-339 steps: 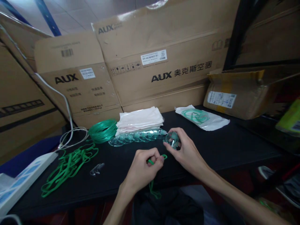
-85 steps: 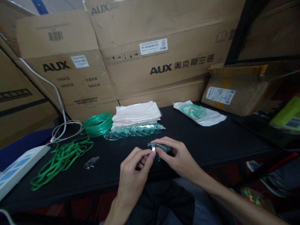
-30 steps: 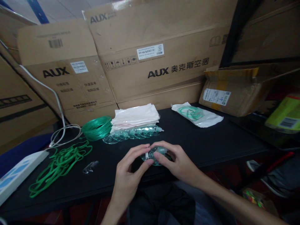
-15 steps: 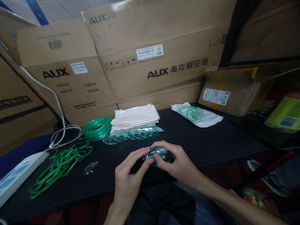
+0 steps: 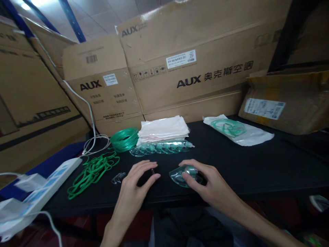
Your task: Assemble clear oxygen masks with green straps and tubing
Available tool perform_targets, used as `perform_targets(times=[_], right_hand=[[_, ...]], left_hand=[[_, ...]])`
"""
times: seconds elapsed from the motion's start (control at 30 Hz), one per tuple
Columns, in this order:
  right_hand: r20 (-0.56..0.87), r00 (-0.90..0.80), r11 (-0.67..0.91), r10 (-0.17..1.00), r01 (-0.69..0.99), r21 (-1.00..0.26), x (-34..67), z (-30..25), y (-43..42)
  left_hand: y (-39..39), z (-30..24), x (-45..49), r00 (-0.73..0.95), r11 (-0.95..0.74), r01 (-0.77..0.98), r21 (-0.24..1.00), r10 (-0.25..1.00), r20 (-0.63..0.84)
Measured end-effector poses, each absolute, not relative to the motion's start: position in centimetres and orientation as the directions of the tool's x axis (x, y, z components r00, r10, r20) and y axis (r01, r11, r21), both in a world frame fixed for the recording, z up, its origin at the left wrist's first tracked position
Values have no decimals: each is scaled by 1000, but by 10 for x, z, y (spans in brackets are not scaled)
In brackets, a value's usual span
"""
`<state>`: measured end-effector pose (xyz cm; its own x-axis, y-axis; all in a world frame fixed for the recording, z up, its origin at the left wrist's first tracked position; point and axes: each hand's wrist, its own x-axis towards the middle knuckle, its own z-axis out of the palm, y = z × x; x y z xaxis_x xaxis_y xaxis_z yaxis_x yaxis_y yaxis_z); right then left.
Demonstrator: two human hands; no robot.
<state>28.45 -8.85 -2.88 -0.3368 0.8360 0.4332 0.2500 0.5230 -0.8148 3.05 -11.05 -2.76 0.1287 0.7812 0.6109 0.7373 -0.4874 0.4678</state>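
A clear green oxygen mask point(image 5: 177, 175) lies low over the black tabletop near its front edge, gripped by my right hand point(image 5: 209, 180) with the thumb on the near side and fingers behind. To its left, my left hand point(image 5: 135, 183) is apart from the mask, thumb and fingers curved with a gap between them. A small pinkish spot shows in that gap; whether it is a fingertip or an object, I cannot tell. Just left of this hand lie a few small clear plastic pieces point(image 5: 118, 178). Beyond both hands stretches a row of nested green masks point(image 5: 161, 148).
Behind the masks sits a stack of white bags point(image 5: 163, 128), beside coiled green tubing point(image 5: 124, 139). Green elastic straps point(image 5: 94, 173) lie tangled near a white power strip point(image 5: 48, 187). A packed bag with green tubing point(image 5: 236, 130) lies right, before a cardboard box point(image 5: 285, 103).
My left hand has let go of the mask and moved left. My right hand keeps hold of the mask. The camera view has swung left.
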Motion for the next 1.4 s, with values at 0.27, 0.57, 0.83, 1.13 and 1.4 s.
perform_targets(times=[0.27,0.57,0.83,1.13,1.4], right_hand=[[423,-345,523,838,289,-802,283,-30,-88],[413,-359,523,837,302,-797,282,-33,-87],[432,-367,541,824,279,-794,282,-31,-88],[408,-382,525,830,284,-802,283,-33,-87],[392,-391,517,833,296,-803,285,-34,-88]], left_hand=[[-128,-34,-42,140,-378,887,266,768,625],[-130,-30,-42,154,-320,928,189,793,590],[-119,-29,-44,234,-355,924,141,818,526],[-133,-30,-37,177,-310,935,173,829,531],[-134,-36,-25,204,-403,879,256,802,562]])
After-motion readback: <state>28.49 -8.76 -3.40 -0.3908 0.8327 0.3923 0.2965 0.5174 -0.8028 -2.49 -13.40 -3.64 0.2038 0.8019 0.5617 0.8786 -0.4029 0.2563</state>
